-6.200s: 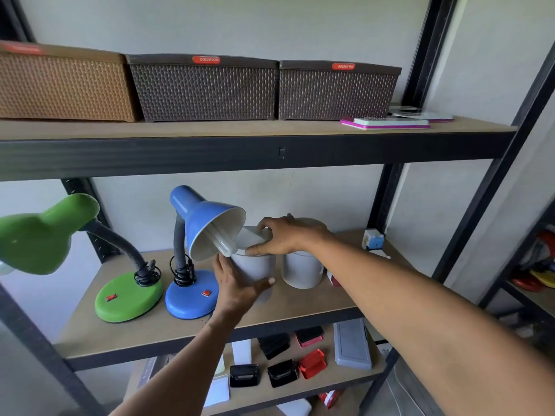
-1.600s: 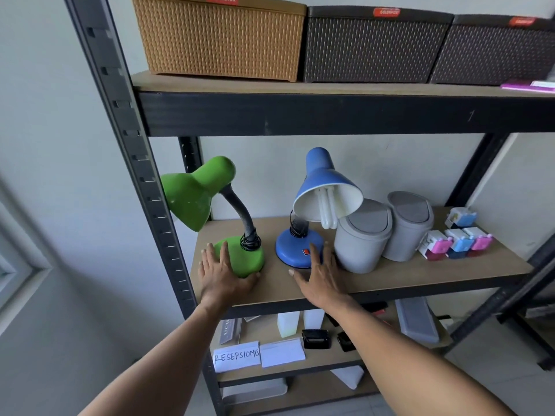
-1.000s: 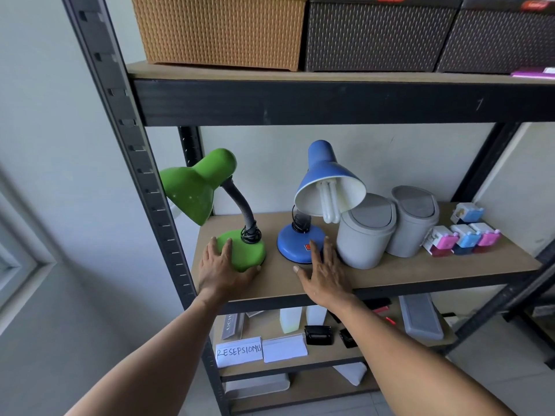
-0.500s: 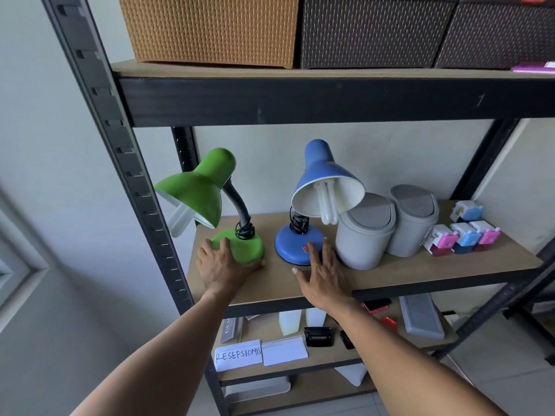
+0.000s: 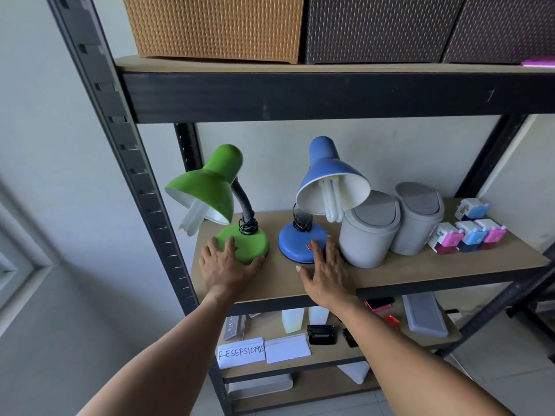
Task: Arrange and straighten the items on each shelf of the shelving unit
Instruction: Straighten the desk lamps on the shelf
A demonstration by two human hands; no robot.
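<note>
A green desk lamp (image 5: 210, 187) stands at the left end of the middle shelf (image 5: 420, 274), its shade facing forward and down to the left. My left hand (image 5: 225, 267) rests flat on its round base, thumb along the front rim. Next to it on the right stands a blue desk lamp (image 5: 327, 172) with a white bulb showing. My right hand (image 5: 326, 273) lies on the shelf board with straight fingers touching the blue base. Two grey swing-lid bins (image 5: 369, 232) stand right of the blue lamp, the first close to my right hand.
Small pink and blue boxes (image 5: 468, 235) sit at the shelf's right end. A tan basket (image 5: 216, 25) and dark baskets (image 5: 375, 25) fill the top shelf. The lower shelf holds name cards (image 5: 240, 352), black holders (image 5: 321, 334) and a grey case (image 5: 423, 316). A black upright (image 5: 120, 145) stands left.
The green lamp has turned under my left hand, so its shade has swung from pointing left to facing forward. My right hand has stayed at the blue lamp's base.
</note>
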